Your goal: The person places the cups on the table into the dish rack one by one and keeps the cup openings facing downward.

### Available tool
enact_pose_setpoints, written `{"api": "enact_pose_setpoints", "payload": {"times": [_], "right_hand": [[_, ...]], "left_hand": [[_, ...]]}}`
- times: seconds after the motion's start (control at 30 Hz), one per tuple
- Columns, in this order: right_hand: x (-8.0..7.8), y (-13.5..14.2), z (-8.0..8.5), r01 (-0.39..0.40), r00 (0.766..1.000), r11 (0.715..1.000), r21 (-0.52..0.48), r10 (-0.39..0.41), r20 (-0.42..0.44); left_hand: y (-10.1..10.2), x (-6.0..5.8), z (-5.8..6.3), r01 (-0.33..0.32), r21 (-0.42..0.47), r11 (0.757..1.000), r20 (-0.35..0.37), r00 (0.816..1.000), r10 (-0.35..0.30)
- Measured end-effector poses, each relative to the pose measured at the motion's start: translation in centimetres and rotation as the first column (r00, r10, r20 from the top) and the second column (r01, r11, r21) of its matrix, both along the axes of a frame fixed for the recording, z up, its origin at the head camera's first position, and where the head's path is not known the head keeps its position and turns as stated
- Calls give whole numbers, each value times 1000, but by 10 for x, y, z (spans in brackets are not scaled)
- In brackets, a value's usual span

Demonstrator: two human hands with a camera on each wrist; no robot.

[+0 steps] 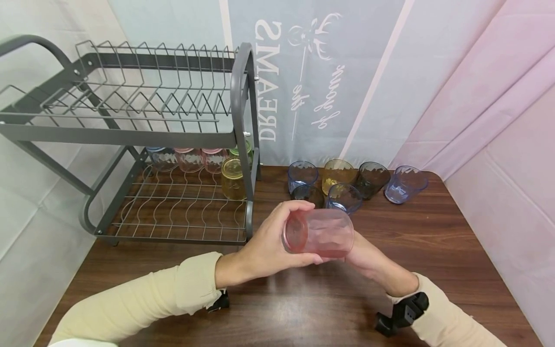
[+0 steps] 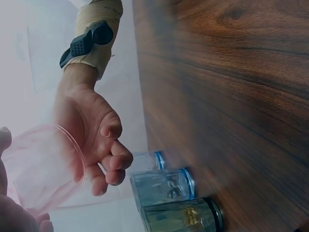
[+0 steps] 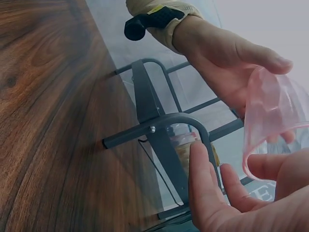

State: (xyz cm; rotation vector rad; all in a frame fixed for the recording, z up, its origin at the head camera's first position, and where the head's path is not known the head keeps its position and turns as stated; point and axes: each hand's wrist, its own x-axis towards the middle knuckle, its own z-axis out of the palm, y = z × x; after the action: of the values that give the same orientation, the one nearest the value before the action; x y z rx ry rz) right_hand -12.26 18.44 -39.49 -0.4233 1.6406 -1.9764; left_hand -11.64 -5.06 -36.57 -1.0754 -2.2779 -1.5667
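Note:
My left hand (image 1: 270, 238) grips a pink glass (image 1: 330, 232) around its base end, thumb on one side and fingers on the other. The glass lies sideways in the air above the table, its mouth toward the right. Beside the mouth is my right hand (image 1: 368, 255), partly hidden behind the glass in the head view. Its fingers are spread and loosely bent in the right wrist view, with one finger (image 3: 264, 165) at the rim. From the left wrist view, the right palm (image 2: 89, 116) faces the glass mouth.
A two-tier dark metal dish rack (image 1: 173, 140) stands at the left. On its lower shelf are several upside-down glasses, including a yellow glass (image 1: 234, 178). At the back of the wooden table (image 1: 286, 313) stand several upright glasses, among them a blue glass (image 1: 405, 185) and an amber glass (image 1: 338, 174).

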Motion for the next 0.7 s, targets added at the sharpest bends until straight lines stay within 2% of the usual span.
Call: {"api": "enact_pose_setpoints", "payload": {"times": [0.17, 0.47, 0.57, 0.7], "right_hand": [[-5, 0, 0, -68, 998, 997, 39, 67, 22], [-8, 13, 1, -42, 999, 999, -20, 42, 19], [-11, 18, 2, -34, 999, 999, -27, 34, 7], [-15, 25, 4, 13, 1000, 1000, 21, -12, -14]], "left_hand": [[-1, -2, 1, -19, 6, 1000, -27, 999, 20], [-1, -1, 2, -10, 63, 998, 74, 997, 5], [-2, 0, 2, -13, 57, 998, 72, 997, 9], [-4, -1, 1, -17, 39, 999, 53, 998, 15]]}}
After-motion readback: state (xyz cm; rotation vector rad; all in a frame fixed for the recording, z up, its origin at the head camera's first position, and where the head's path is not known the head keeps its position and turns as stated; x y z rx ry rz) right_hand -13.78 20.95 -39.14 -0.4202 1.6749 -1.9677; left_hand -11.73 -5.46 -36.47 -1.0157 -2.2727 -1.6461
